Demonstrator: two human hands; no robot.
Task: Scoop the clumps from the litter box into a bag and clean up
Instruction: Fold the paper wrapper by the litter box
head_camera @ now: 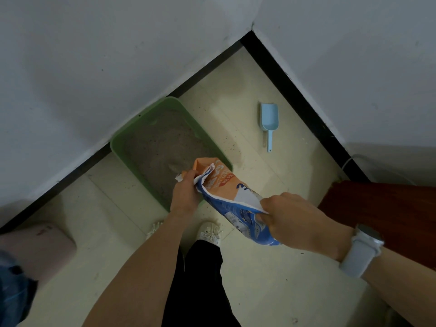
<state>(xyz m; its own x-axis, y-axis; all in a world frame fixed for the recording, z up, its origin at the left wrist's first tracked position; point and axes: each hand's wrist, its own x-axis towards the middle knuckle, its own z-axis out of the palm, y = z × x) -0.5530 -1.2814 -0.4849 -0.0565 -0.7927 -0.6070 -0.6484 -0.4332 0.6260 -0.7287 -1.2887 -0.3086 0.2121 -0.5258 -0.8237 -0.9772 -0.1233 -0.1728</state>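
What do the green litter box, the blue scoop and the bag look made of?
Litter box: apparently moulded plastic, smooth matte green with a rounded rim. Scoop: likely plastic too, one-piece pale blue. Bag: printed paper or plastic film, creased where gripped; which one is unclear.

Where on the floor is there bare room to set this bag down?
Bare floor lies between the green litter box and the blue scoop. More lies left of the feet, between the box and the pink object. It is crowded at the box's near corner, where both hands hold the bag.
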